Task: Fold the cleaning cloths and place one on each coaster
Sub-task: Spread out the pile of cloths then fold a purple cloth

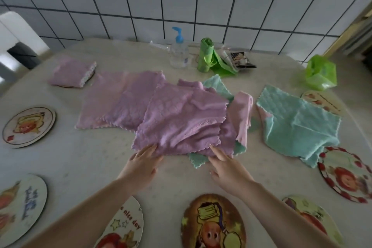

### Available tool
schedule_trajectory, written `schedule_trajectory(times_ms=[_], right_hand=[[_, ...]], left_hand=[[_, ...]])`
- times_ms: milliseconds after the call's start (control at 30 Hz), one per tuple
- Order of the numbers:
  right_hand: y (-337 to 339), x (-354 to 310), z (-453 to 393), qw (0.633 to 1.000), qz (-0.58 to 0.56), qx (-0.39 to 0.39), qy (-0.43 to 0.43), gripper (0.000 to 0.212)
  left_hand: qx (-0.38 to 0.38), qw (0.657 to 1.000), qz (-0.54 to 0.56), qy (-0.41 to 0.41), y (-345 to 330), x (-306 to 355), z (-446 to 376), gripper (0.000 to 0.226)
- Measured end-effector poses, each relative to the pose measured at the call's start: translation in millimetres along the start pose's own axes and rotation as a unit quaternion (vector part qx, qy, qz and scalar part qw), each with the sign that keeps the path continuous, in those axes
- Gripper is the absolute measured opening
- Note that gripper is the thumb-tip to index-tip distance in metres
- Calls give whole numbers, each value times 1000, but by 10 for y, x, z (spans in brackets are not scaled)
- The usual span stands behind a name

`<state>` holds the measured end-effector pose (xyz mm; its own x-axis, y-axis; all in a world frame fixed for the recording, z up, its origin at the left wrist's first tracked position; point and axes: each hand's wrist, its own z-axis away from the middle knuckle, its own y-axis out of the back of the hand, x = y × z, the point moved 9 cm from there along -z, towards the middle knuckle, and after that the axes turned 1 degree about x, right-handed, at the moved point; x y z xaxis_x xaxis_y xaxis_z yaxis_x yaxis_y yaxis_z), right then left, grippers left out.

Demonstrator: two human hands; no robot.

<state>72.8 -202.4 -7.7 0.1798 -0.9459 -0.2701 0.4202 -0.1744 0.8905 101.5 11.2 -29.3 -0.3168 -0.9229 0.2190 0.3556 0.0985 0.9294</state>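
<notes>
- The pale table (84, 159) fills the view, with the white tiled wall (181, 2) behind it at twelve o'clock.
- A flat purple cloth (114, 102) lies spread at about ten o'clock from the table's centre, its right edge under the crumpled purple cloth.
- The crumpled purple cloth (177, 119) sits at the centre on top of a heap; a pink cloth (241, 115) hangs at its three o'clock side, and a teal cloth (196, 160) peeks out beneath at six o'clock.
- A second teal cloth (298, 125) lies loosely spread at three o'clock, its lower corner touching the red-rimmed coaster (346, 175).
- Round picture coasters ring the near edge: one at nine o'clock (28, 125), one at eight (20, 207), one at seven (122, 227), one at six (213, 225), one at five (314, 219), another partly under the teal cloth at two o'clock (322, 100).
- A folded purple cloth (72, 72) rests on a coaster at eleven o'clock.
- The left hand (141, 165) lies with fingers straight on the near edge of the crumpled purple cloth, gripping nothing.
- The right hand (227, 169) likewise touches that edge with straight fingers, not clasping it.
- At twelve to one o'clock stand a clear pump bottle (179, 54), a green bag roll (206, 54) and a green bag (320, 74).
</notes>
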Motion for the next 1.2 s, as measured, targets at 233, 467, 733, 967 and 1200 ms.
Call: schedule_trajectory(times_ms=[233, 467, 733, 967, 1200], right_hand=[[50, -17, -188, 998, 47, -13, 30, 53], [271, -16, -249, 999, 3, 44, 8, 51], [1571, -260, -270, 976, -8, 216, 16, 31], [2937, -582, -184, 919, 112, 373, -66, 24], [3037, -715, 22, 899, -141, 405, -86, 22]], left_hand=[[-24, 998, -28, 45, -65, -94, 45, 58], [82, 992, 70, 65, 286, -241, -37, 44], [271, 954, 129, 29, 1607, -419, -150, 40], [354, 907, 228, -1, 2873, -578, -113, 39], [373, 845, 382, -20, 3286, -1053, 256, 10]])
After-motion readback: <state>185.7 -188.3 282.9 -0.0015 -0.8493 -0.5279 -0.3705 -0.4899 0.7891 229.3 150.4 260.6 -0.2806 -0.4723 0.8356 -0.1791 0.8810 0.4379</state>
